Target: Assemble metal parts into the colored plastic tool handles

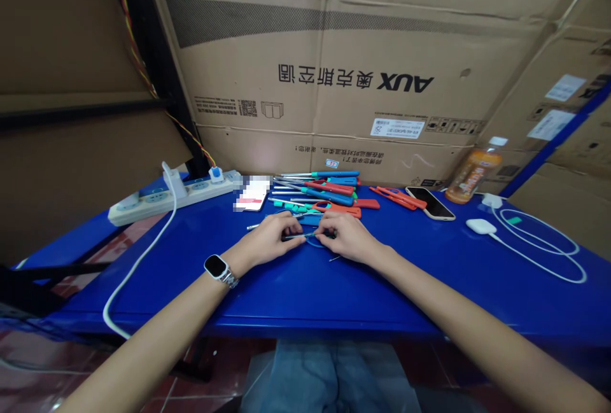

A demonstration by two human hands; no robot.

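Note:
My left hand, with a watch on its wrist, is closed on the slim metal tube of what looks like a long-nosed lighter. Thumb and fingers of my right hand pinch the same lighter at its blue handle end, partly hidden by the fingers. A thin metal piece lies just below the right hand. Right behind both hands is a pile of similar lighters with metal noses, among them a blue lighter and a red-orange lighter. Small green parts show at the pile's left.
On the blue table, a power strip and white cable stand left, beside a partly blurred white phone. Orange handle pieces, a dark phone, a drink bottle and a white charger lie right. Cardboard walls the back.

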